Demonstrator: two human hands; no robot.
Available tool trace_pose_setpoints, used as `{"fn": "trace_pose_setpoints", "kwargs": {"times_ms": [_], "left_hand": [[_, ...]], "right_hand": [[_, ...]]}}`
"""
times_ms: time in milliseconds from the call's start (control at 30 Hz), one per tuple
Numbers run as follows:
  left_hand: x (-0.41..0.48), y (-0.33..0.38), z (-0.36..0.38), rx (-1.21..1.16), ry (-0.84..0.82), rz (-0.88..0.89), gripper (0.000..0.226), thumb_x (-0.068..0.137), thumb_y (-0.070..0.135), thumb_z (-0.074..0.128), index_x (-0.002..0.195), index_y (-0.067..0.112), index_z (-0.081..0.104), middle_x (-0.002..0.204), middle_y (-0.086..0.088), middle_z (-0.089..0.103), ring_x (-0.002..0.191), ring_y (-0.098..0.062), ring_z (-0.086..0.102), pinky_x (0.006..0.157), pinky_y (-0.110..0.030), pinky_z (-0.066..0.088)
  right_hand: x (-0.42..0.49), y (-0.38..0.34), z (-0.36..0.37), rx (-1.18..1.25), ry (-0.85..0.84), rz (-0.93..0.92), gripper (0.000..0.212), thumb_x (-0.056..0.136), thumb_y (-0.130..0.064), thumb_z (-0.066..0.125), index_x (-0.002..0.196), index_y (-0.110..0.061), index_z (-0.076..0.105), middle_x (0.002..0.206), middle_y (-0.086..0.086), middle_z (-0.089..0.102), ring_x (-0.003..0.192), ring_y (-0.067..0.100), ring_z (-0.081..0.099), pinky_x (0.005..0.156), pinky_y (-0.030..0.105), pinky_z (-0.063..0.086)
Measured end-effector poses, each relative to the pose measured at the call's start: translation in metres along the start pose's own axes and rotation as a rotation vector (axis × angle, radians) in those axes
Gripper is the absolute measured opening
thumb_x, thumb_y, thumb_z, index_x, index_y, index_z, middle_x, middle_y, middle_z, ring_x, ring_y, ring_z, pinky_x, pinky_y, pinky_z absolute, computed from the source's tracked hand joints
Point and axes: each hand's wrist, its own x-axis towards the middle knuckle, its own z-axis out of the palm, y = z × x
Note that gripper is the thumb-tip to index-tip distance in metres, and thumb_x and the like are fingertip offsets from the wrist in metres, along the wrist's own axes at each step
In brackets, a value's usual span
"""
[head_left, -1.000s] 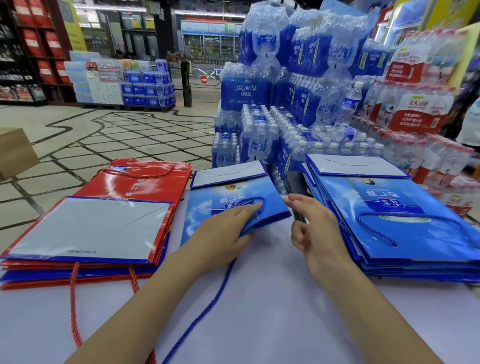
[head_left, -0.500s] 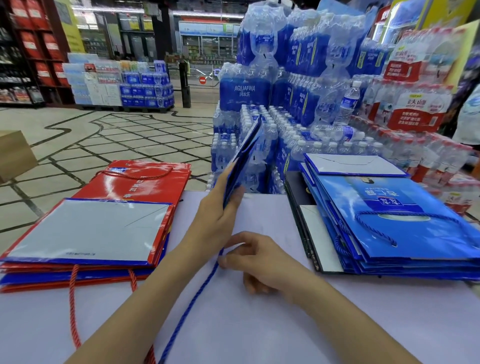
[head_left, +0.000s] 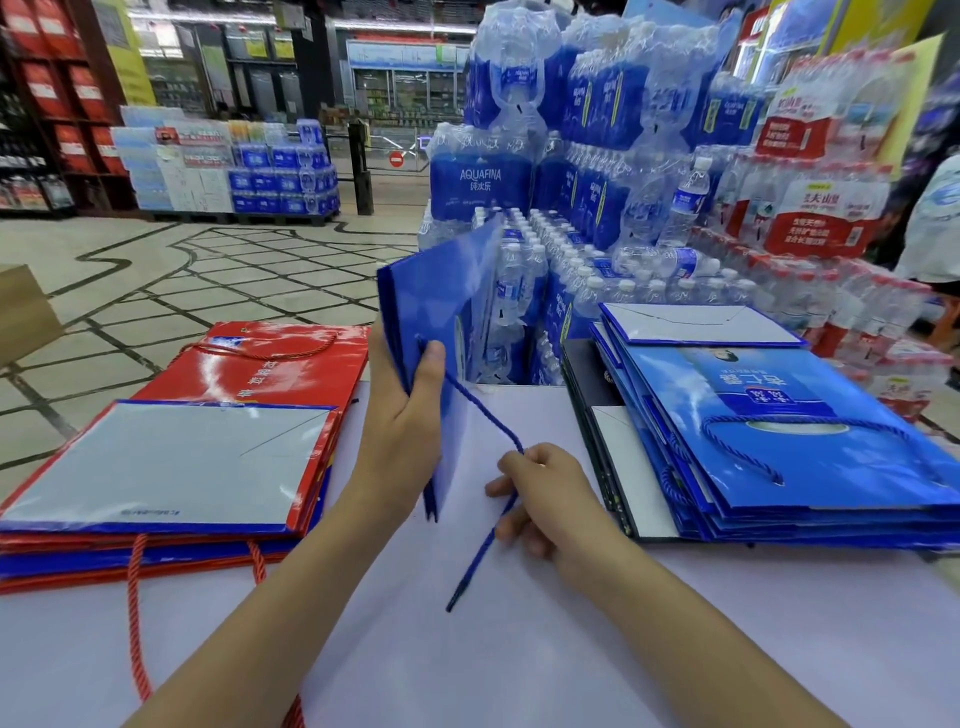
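Where my right hand (head_left: 550, 499) lay by the cord (head_left: 483, 410) a moment ago, it now pinches it; my left hand (head_left: 402, 431) grips the upright blue bag (head_left: 441, 291), fingers hidden behind.

Blue shrink-wrapped water pack (head_left: 480, 182): "AQUAFINA" in white caps, w/ Chinese "纯水乐" right under it. Back by the gate: round red no-entry sign (head_left: 396, 159), white bar, no words. Red-label packs (head_left: 818, 208): white Chinese chars, too blurred to read. Blue bag stack (head_left: 753, 387): Chinese print, upside down, illegible. Upright blue bag (head_left: 431, 301): print turned away.
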Motion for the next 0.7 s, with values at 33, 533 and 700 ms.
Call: {"fn": "trace_pose_setpoints", "kwargs": {"times_ms": [33,533,700], "left_hand": [[0.000,-0.003,-0.001,-0.036,0.036,-0.039,0.045,0.100,0.036,0.047,0.142,0.035,0.033,0.137,0.009,0.050,0.126,-0.011,0.050,0.107,-0.045,0.043],[0.009,-0.002,-0.014,0.206,0.059,-0.164,0.021,0.092,0.031,0.062,0.108,0.017,0.059,0.085,-0.003,0.072,0.062,-0.021,0.072,0.051,-0.036,0.057],[0.012,-0.002,-0.022,0.671,0.177,-0.154,0.041,0.085,0.052,0.061,0.110,0.020,0.050,0.097,0.007,0.064,0.089,-0.021,0.064,0.074,-0.037,0.049]], "right_hand": [[-0.001,-0.002,0.000,0.015,-0.018,0.011,0.017,0.095,-0.029,0.053,0.100,-0.013,0.051,0.097,0.004,0.071,0.044,0.018,0.059,0.036,0.019,0.024],[0.018,-0.004,-0.027,-0.259,0.349,-0.169,0.024,0.101,-0.028,0.040,0.099,-0.012,0.057,0.082,0.004,0.054,0.072,0.022,0.048,0.063,0.029,0.036],[0.011,-0.006,-0.029,-0.610,0.400,-0.269,0.027,0.102,-0.013,0.032,0.117,-0.011,0.054,0.100,0.011,0.061,0.086,0.029,0.051,0.069,0.034,0.040]]}}
